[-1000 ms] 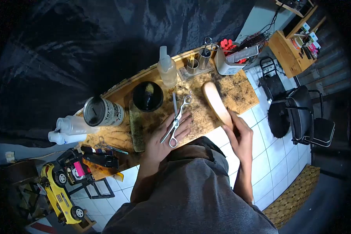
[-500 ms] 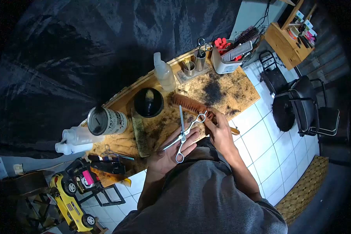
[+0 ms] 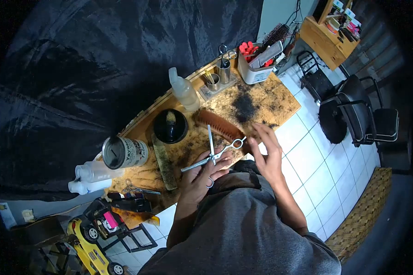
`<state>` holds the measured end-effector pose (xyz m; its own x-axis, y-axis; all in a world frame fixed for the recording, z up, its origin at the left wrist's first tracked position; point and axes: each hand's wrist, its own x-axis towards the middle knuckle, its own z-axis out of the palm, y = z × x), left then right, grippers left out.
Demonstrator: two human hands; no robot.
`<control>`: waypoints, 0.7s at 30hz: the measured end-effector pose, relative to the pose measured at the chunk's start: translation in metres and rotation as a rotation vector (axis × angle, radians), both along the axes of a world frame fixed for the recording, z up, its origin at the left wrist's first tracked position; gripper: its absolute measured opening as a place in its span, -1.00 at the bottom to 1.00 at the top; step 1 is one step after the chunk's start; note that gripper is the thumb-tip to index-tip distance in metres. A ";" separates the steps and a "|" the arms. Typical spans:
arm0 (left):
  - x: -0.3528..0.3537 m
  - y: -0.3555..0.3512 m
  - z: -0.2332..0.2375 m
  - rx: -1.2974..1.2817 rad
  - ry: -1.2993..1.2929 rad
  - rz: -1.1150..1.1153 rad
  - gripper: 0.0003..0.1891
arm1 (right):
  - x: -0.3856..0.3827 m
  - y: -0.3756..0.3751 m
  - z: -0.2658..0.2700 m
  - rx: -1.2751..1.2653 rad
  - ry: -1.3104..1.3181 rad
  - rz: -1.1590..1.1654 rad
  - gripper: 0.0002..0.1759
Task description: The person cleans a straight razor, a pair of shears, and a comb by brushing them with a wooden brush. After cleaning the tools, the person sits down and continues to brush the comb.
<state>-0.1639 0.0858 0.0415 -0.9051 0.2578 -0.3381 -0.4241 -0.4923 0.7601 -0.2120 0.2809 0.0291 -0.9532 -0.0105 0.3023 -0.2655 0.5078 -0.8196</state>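
The right hand [image 3: 266, 153] has let go of the wooden brush [image 3: 218, 124]. 1 second ago it gripped the brush by the handle, pale back upward, near the right edge of the worktop [image 3: 287, 110]. Half a second ago it pressed on the brush. Now the brush lies bristles up across the middle of the worktop. The right hand hovers above the near edge with fingers spread, holding nothing, just beside the brush's handle end. So the brush is set down and that hand is free.

The left hand [image 3: 199, 178] keeps hold of the scissors [image 3: 213, 156], 1 finger through the lower ring. The blades, nearly closed 1 second ago, now stand wide apart: 1 points to the far edge, and the toothed 1 points left toward the comb [image 3: 164, 162]. The scissors hang over the near edge, between comb and brush.

A dark clump of cut hair [image 3: 244, 106] shows toward the far right corner, where the brush lay before.
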 end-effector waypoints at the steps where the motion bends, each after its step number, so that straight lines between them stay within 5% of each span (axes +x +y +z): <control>1: 0.000 0.000 -0.004 0.012 -0.017 0.024 -0.60 | 0.003 -0.002 0.003 -0.028 0.079 -0.082 -0.64; 6: 0.001 0.005 -0.026 0.021 0.057 0.196 -0.72 | 0.020 -0.013 0.016 0.178 0.275 0.174 -0.51; 9: 0.003 0.004 -0.026 0.033 0.010 0.241 -0.76 | 0.027 -0.023 0.014 0.213 0.091 0.316 -0.35; 21: 0.010 0.015 -0.021 -0.196 0.084 0.327 -0.77 | 0.035 -0.040 0.008 0.103 -0.089 0.438 -0.33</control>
